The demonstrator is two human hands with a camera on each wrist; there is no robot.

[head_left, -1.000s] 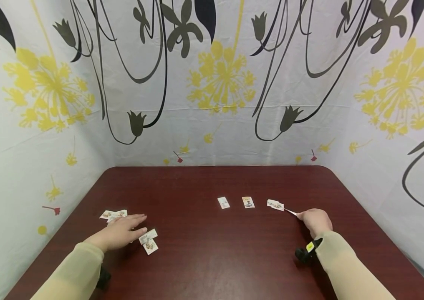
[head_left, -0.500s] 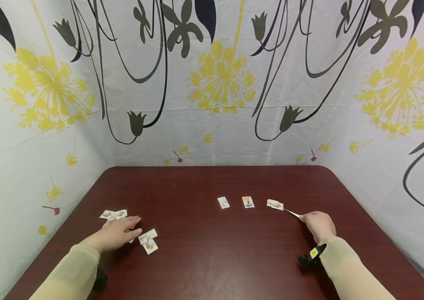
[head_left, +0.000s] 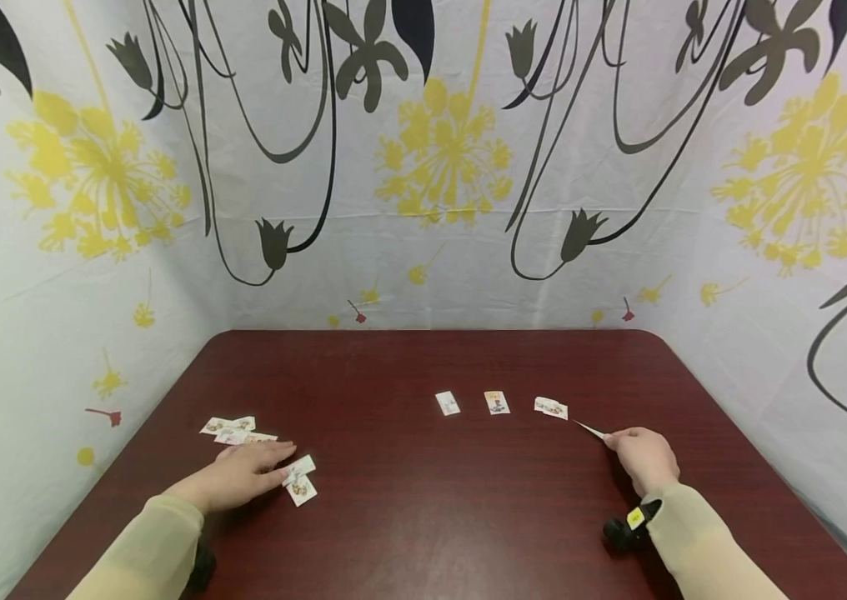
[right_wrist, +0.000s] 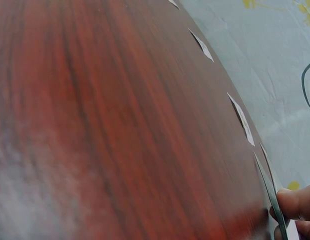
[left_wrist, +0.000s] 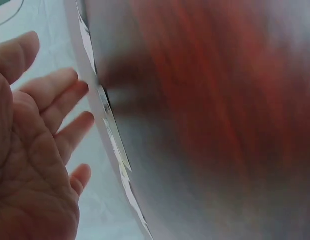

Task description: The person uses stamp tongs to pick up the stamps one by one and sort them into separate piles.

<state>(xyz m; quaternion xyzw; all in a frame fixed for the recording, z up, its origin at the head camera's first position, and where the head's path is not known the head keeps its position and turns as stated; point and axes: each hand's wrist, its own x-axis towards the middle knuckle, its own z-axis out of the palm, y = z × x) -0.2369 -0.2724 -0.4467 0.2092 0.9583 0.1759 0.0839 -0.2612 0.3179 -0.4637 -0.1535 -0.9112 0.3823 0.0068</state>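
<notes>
On the left of the table, my left hand point(head_left: 242, 477) stretches out with its fingers fairly straight. Its thumb overlaps a small printed card point(head_left: 299, 468) in the head view, and another card point(head_left: 302, 490) lies just below that one. Beyond the fingers, several overlapping cards point(head_left: 234, 427) form a loose group. At the right, my right hand point(head_left: 644, 458) pinches slim, pale tweezers point(head_left: 590, 430) whose arms taper to narrow tips. Those tips point at two overlapping cards point(head_left: 551, 407), with a small gap between. In the right wrist view the thumb point(right_wrist: 297, 202) presses the tweezers point(right_wrist: 269, 187).
A white card point(head_left: 447, 403) and a yellowish card point(head_left: 497, 402) lie apart in the same row, left of the overlapping pair. The dark red-brown table point(head_left: 408, 517) has rounded far corners. Patterned cloth point(head_left: 423, 275) hangs behind it and at both sides.
My left hand has shifted slightly nearer and right, uncovering more of a card beyond its fingers. My right hand has drawn back right, taking the tweezers' tips away from the overlapping pair.
</notes>
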